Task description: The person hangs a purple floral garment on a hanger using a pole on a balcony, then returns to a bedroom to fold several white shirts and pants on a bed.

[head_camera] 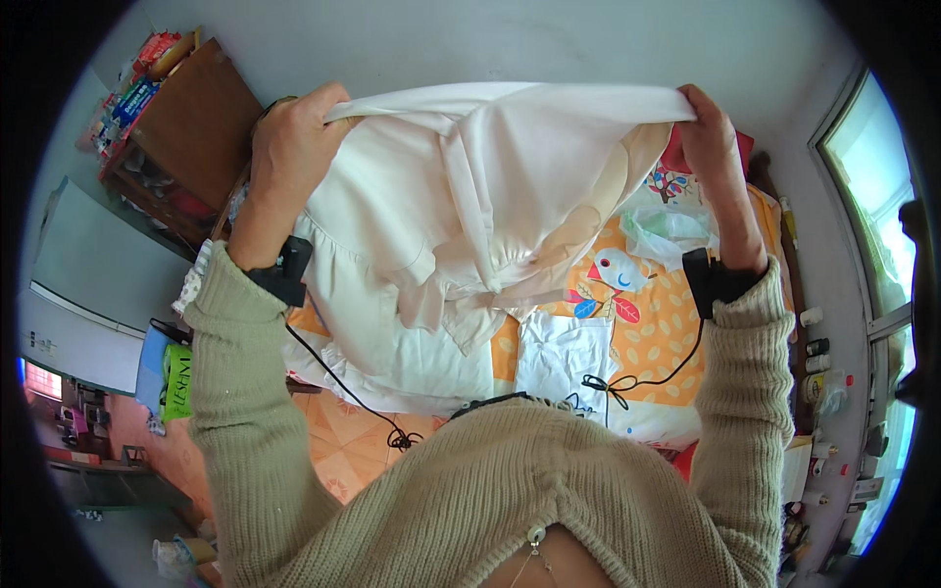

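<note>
A cream-coloured garment (397,184) with gathered seams and a tie-like strip hangs stretched between both hands above a bed. My left hand (298,151) grips one upper corner, its fingers partly hidden by the cloth. At the other upper corner, my right hand (709,136) pinches the edge. Below the garment, folded white cloth (448,367) lies on the bed's near left side. A white folded garment (559,349) rests beside it on an orange patterned bedsheet (654,338). Each wrist wears a black band with a cable.
Beyond my right wrist side lies a clear plastic bag (665,231) on the bed. A wooden cabinet (195,125) stacked with packages stands at the left. Bottles and jars (817,360) line the window side at the right. Tiled floor (342,434) shows at the near left.
</note>
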The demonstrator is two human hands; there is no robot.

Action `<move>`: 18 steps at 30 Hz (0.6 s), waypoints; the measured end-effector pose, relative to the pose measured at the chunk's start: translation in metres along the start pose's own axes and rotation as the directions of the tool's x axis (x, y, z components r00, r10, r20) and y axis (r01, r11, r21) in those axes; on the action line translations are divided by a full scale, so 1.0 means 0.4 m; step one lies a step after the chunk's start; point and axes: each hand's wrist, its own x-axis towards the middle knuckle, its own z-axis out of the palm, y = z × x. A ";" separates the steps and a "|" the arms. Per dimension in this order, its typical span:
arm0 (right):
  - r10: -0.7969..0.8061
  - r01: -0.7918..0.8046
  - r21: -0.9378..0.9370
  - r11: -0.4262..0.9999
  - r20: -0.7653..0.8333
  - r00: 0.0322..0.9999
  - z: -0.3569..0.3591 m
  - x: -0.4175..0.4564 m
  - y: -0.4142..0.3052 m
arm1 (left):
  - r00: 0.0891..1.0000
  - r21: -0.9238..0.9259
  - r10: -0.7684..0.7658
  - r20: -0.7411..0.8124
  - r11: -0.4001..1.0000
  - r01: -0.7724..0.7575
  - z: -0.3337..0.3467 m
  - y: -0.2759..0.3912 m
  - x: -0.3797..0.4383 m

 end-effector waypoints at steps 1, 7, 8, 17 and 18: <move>0.154 -0.170 0.222 0.960 0.088 0.984 0.001 0.000 -0.017 | 0.999 -0.043 -0.032 0.028 0.999 0.033 -0.003 -0.005 -0.003; -0.068 0.019 0.693 0.721 0.043 0.997 0.069 -0.023 -0.001 | 0.957 -0.009 -0.117 0.265 0.992 0.124 0.016 0.045 -0.048; -0.073 0.021 0.680 0.733 0.048 0.996 0.103 -0.032 -0.014 | 0.982 -0.008 -0.012 0.190 1.000 0.014 0.026 0.061 -0.084; -0.578 0.467 0.498 0.731 0.087 0.812 0.293 -0.221 -0.227 | 0.934 -0.848 -0.225 0.277 0.400 0.348 0.141 0.270 -0.135; -0.600 0.481 0.571 0.665 0.027 0.799 0.314 -0.229 -0.205 | 0.935 -0.886 -0.233 0.268 0.320 0.334 0.134 0.277 -0.136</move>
